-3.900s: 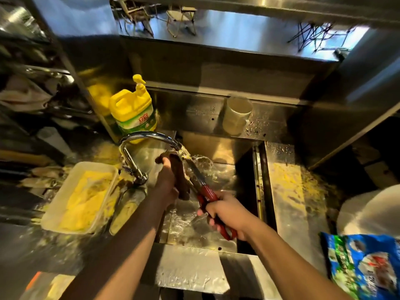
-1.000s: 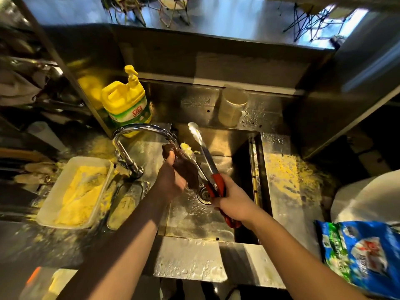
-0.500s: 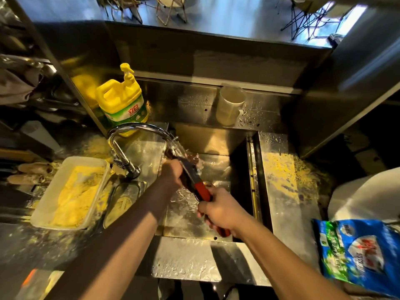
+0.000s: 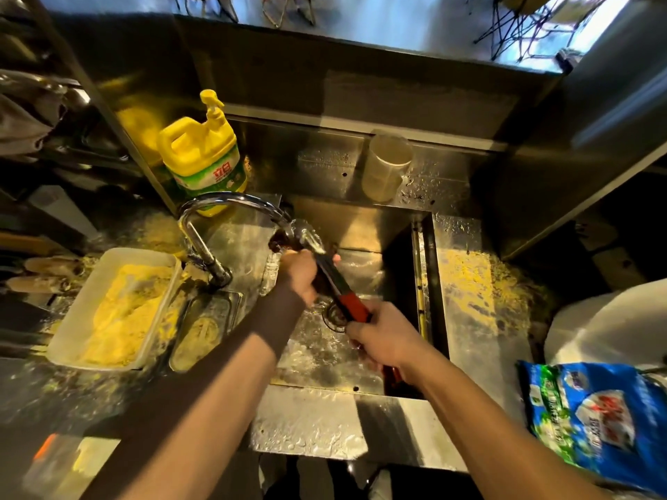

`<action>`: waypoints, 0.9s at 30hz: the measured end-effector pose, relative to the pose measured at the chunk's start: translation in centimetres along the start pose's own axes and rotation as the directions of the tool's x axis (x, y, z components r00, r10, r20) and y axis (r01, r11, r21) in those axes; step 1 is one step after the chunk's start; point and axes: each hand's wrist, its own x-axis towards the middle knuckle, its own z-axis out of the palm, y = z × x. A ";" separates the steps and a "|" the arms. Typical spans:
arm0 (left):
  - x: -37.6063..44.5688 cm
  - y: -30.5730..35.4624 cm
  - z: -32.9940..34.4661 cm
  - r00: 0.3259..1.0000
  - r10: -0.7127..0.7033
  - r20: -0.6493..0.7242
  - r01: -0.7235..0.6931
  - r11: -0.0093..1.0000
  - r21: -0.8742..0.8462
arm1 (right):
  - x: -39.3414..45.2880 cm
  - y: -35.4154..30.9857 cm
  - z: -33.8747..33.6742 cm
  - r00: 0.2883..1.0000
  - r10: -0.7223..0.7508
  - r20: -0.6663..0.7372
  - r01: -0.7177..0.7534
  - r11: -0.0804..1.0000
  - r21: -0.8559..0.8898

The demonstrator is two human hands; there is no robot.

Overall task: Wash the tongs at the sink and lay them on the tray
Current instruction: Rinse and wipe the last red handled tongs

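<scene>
Here, head view: right hand (image 4: 388,342) clenches red-handled metal tongs (image 4: 337,283) by the handle end, tips under curved chrome faucet (image 4: 231,207) above steel sink (image 4: 361,225). Left hand (image 4: 299,274) grips a dark scrubber (image 4: 283,241) against the blades, near sink's back-left corner.

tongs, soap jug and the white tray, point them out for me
tongs (image 4: 353,307): head view, on the red handle just above the right hand
soap jug (image 4: 202,153): head view, on the yellow body
white tray (image 4: 88,301): head view, on its left rim
</scene>
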 end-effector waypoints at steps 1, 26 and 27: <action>0.1 0.0 0.0 1.000 0.018 -0.008 -0.018 1.000 0.005 | 0.0 0.1 -0.2 1.000 -0.006 -0.013 0.006 1.000 -0.003; 1.6 -0.2 0.4 0.996 -0.038 -0.081 0.037 0.999 -0.013 | 0.6 -0.3 -0.2 0.988 0.151 0.023 -0.153 0.983 0.099; 1.7 -0.3 0.5 0.995 -0.025 -0.092 0.025 1.000 -0.003 | 0.8 -0.4 -0.1 0.985 0.170 0.024 -0.172 0.979 0.108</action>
